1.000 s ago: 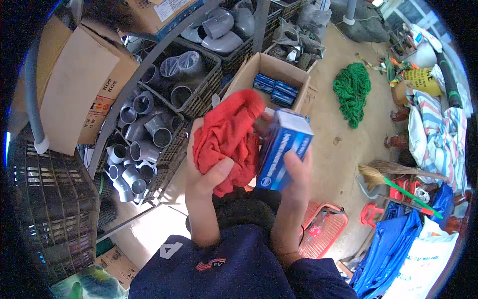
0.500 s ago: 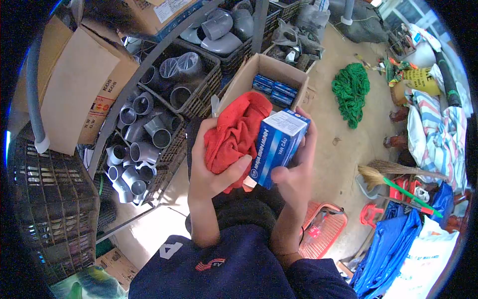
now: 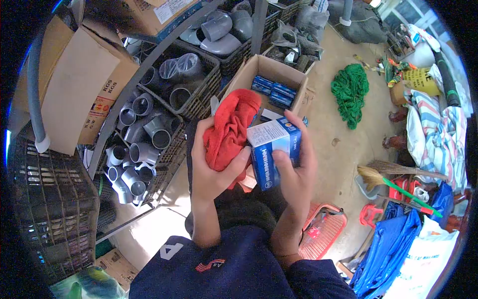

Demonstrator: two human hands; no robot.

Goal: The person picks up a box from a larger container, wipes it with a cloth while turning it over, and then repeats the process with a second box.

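Bunched in my left hand (image 3: 213,169) is a red cloth (image 3: 231,132), with the thumb pressed over its lower right side. My right hand (image 3: 297,174) grips a small blue and white box (image 3: 275,152) from the right, its thumb on the front face. The box stands tilted beside the cloth, its white printed side facing up. Beyond both hands is an open cardboard carton (image 3: 285,74) holding several blue boxes (image 3: 275,91).
Black crates (image 3: 199,99) of grey pipe fittings (image 3: 160,138) fill the left shelves. A green net heap (image 3: 350,94) lies on the floor at right. A red basket (image 3: 326,231) sits by my right arm; a broom (image 3: 371,177) and blue bags (image 3: 386,249) are farther right.
The blue box has turned in my right hand, showing more of its white side, and shifted slightly left. The red cloth has also moved a little left.
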